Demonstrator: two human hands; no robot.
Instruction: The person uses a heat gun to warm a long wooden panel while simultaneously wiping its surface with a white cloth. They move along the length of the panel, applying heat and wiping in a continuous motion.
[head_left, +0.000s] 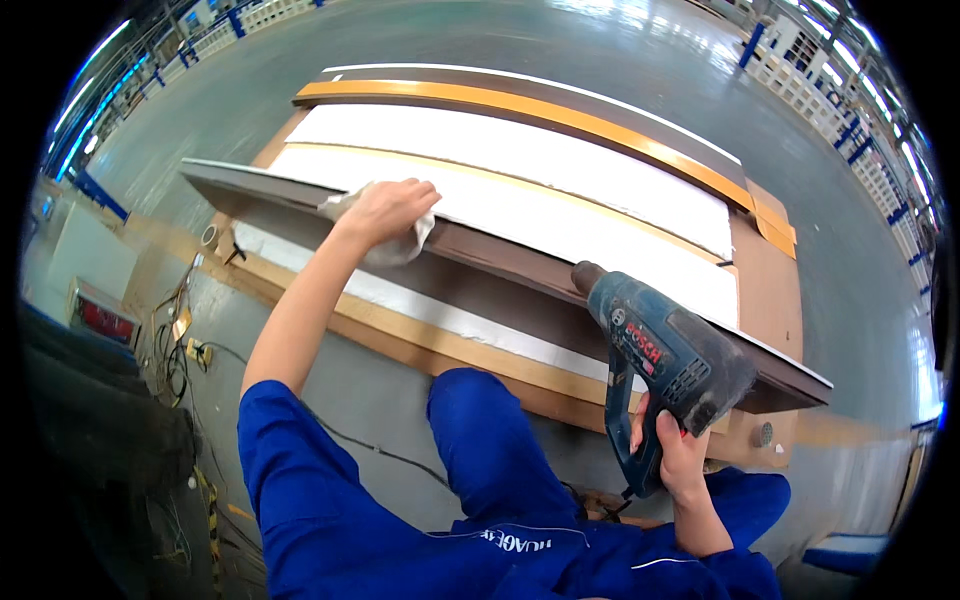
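My left hand [388, 212] is closed round a white cloth [408, 245], which presses on a long dark brown panel [490, 252] with a pale upper edge. The panel stands on its side, slanting from far left to near right across the work. My right hand [682, 458] grips the handle of a dark blue-green heat gun [665, 350]. Its nozzle [586, 275] sits close to the panel's brown face, right of the cloth; whether it touches cannot be told. Behind the panel lie white foam slabs [620, 205], with an orange strip [520, 110] along the far side.
A brown board [770, 300] lies under the work. My blue-clad knee [490, 410] is near its front edge. Cables [380, 450] and a small power strip [200, 350] lie on the grey floor at left. A small round metal piece [764, 434] rests at near right.
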